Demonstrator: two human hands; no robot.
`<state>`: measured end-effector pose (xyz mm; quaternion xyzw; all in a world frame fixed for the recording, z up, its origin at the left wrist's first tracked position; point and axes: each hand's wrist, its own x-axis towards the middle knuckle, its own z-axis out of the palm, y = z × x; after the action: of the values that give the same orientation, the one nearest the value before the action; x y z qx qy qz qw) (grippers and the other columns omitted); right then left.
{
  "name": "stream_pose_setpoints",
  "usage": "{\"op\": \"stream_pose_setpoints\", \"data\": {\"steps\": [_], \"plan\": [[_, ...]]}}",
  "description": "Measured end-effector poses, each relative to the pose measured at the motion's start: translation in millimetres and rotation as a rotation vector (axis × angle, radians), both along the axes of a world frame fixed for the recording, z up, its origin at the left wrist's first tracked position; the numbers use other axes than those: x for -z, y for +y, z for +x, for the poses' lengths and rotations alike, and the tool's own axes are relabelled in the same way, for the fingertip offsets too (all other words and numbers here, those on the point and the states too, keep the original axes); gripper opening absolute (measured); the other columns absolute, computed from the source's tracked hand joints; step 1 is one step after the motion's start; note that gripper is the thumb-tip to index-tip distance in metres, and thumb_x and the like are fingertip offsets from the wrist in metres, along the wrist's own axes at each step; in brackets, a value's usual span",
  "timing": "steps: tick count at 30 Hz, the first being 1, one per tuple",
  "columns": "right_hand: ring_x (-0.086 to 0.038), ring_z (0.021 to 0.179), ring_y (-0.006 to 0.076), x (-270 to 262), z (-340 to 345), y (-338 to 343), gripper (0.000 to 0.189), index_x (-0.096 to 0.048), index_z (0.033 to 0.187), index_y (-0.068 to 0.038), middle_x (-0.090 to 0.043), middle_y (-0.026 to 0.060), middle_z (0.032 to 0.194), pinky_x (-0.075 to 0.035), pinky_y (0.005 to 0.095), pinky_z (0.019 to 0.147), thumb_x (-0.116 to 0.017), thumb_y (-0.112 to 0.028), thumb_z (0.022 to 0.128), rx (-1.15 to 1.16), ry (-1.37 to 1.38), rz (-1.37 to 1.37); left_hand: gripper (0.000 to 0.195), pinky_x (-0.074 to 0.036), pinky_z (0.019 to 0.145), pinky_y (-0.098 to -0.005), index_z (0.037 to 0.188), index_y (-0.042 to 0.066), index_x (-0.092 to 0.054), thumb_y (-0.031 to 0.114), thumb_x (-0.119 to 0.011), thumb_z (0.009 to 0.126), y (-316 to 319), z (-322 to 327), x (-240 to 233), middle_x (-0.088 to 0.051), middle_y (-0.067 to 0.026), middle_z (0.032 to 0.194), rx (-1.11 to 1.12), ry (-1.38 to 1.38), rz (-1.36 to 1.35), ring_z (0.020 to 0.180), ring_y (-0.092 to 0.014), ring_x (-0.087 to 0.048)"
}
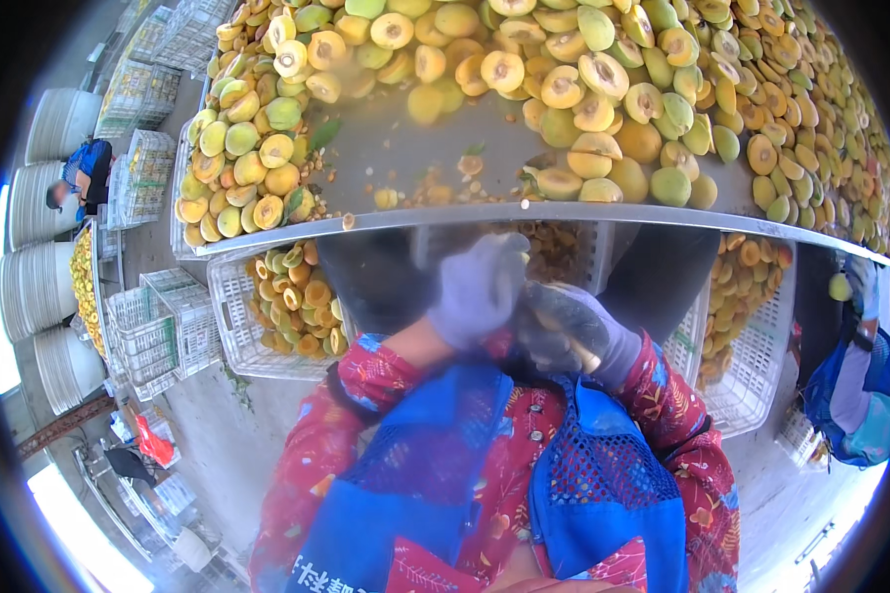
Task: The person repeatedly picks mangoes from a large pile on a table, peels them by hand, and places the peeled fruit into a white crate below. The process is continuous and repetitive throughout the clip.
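My left hand (482, 289), in a pale lavender glove, is raised in front of my chest just below the table's metal edge (445, 216). Its fingers are curled, and blur hides whether anything is between them. Close beside it, my right hand (575, 326) wears a glove with a dark grey palm. It is closed around a tool with a pale, wood-coloured handle (587, 357); the tool's working end cannot be made out. Beyond the edge, halved yellow-green stone fruits (601, 74), apricot-like, are heaped on the metal table (408, 133), with loose pits and leaves (325, 133).
White plastic crates of fruit halves stand below the edge, one on the left (230, 326) and one on the right (756, 385). Stacked crates (148, 326) and large white tubs (41, 282) line the left. A co-worker's gloved hand (866, 285) holds a fruit at far right; another person (85, 178) is at far left.
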<state>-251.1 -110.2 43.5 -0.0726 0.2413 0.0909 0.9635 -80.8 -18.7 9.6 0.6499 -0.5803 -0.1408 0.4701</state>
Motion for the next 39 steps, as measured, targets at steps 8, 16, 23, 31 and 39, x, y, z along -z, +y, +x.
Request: {"op": "stream_pose_setpoints", "data": {"steps": [8, 16, 23, 31, 39], "plan": [[-0.039, 0.036, 0.0103, 24, 10, -7, 0.039, -0.058, 0.108, -0.005, -0.047, 0.0013, 0.057, -0.032, 0.0224, 0.032, -0.047, -0.042, 0.105, 0.038, -0.288, 0.523, 0.046, -0.050, 0.090, -0.0357, 0.127, -0.003, -0.056, 0.018, -0.066, 0.087, -3, 27, 33, -0.067, -0.0178, 0.108, 0.270, 0.074, 0.165, 0.101, -0.031, -0.066], [-0.038, 0.034, 0.0095, 28, 12, 0, 0.039, -0.056, 0.100, -0.006, -0.047, -0.0001, 0.056, -0.033, 0.0222, 0.032, -0.046, -0.044, 0.105, 0.052, -0.378, 0.518, 0.057, -0.045, 0.096, -0.0519, 0.129, 0.000, -0.055, 0.036, -0.071, 0.088, 4, 12, 38, -0.057, -0.0214, 0.128, 0.167, -0.191, -0.171, 0.120, -0.042, -0.054], [-0.046, 0.046, 0.0096, -11, 15, -15, 0.040, -0.059, 0.098, -0.006, -0.051, 0.0005, 0.063, -0.038, 0.0232, 0.042, -0.052, -0.045, 0.102, -0.060, -0.033, -0.288, 0.062, -0.049, 0.089, -0.0475, 0.130, 0.001, -0.051, 0.026, -0.076, 0.079, -5, 21, 28, -0.060, -0.0174, 0.126, 0.197, -0.223, 0.124, 0.108, -0.037, -0.061], [-0.063, 0.076, 0.0179, -8, 17, 1, 0.035, -0.060, 0.112, 0.003, -0.066, 0.0140, 0.081, -0.049, 0.0379, 0.063, -0.058, -0.029, 0.098, -0.325, 0.163, -1.848, 0.042, -0.052, 0.079, -0.0426, 0.117, 0.002, -0.060, 0.013, -0.072, 0.079, 1, 22, 3, -0.066, -0.0201, 0.108, 0.097, 0.084, 0.313, 0.095, -0.038, -0.064], [-0.040, 0.046, 0.0048, -31, 14, -24, 0.041, -0.055, 0.118, -0.007, -0.057, 0.0023, 0.072, -0.033, 0.0195, 0.042, -0.057, -0.045, 0.101, -0.061, 0.256, -0.476, 0.050, -0.051, 0.094, -0.0481, 0.133, 0.001, -0.055, 0.031, -0.061, 0.093, 96, 117, -78, -0.062, -0.0249, 0.122, -0.806, -0.436, 1.052, 0.115, -0.040, -0.061]]}}
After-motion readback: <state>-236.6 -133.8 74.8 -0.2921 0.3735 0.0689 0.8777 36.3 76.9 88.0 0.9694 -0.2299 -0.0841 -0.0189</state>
